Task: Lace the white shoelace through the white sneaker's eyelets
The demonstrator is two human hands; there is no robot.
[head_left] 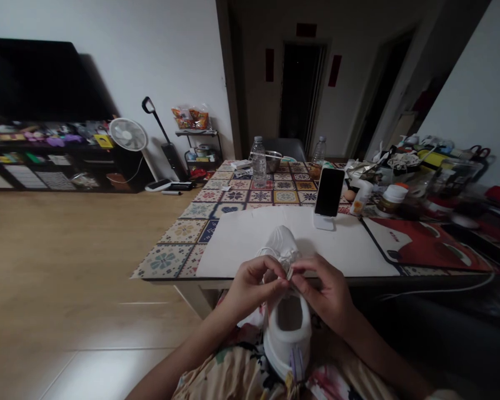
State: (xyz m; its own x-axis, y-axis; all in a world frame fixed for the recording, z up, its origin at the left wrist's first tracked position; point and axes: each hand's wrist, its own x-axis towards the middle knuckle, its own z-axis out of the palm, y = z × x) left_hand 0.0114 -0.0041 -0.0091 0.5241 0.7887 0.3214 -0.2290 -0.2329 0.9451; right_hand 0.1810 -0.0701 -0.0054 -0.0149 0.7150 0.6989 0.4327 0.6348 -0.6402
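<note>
A white sneaker (287,344) lies lengthwise in front of me, its heel opening towards me and its toe (281,241) over a white board (241,244) on the table. My left hand (252,286) and my right hand (323,291) meet above the shoe's tongue. Fingers of both hands pinch a white shoelace (290,270) close together, and they hide most of the lacing. The heel end rests against my patterned clothing (229,372).
A phone (328,193) stands on a white holder beyond the board. A red mat (425,244) lies to the right, past it jars and packets. Water bottles (258,162) and a metal bowl (274,161) stand on the tiled-pattern tabletop. A fan stands at the left.
</note>
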